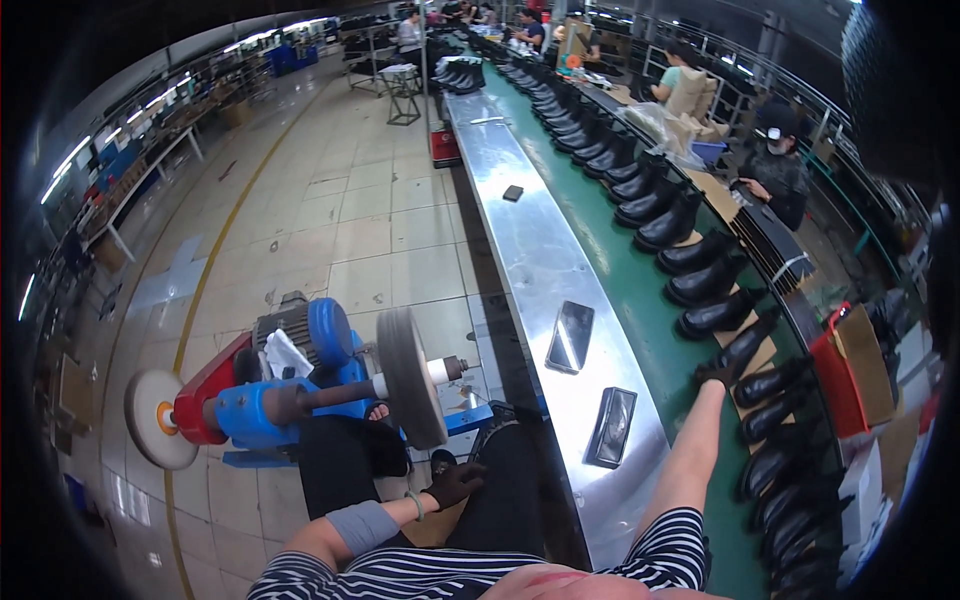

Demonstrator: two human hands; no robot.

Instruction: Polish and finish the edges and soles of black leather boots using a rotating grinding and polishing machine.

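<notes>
My right arm stretches out over the green conveyor belt (pixel 625 290). At its end my right hand (pixel 712 374), in a dark glove, is closed on a black boot (pixel 745 348) in the row; glove and boot partly merge in colour. My left hand (pixel 456 486), also in a dark glove and with a pale green bracelet at the wrist, rests over my lap near the thigh with its fingers stretched out and nothing in them. Black boots (pixel 668 222) line the belt, several on brown cardboard pieces.
A blue and red buffing machine stands at my left, with a dark wheel (pixel 411 378) near my knee and a pale wheel (pixel 161 419) farther left. Two dark flat rectangular objects (pixel 571 337) and a small black block (pixel 513 193) lie on the metal ledge (pixel 535 255). Co-workers sit across the belt.
</notes>
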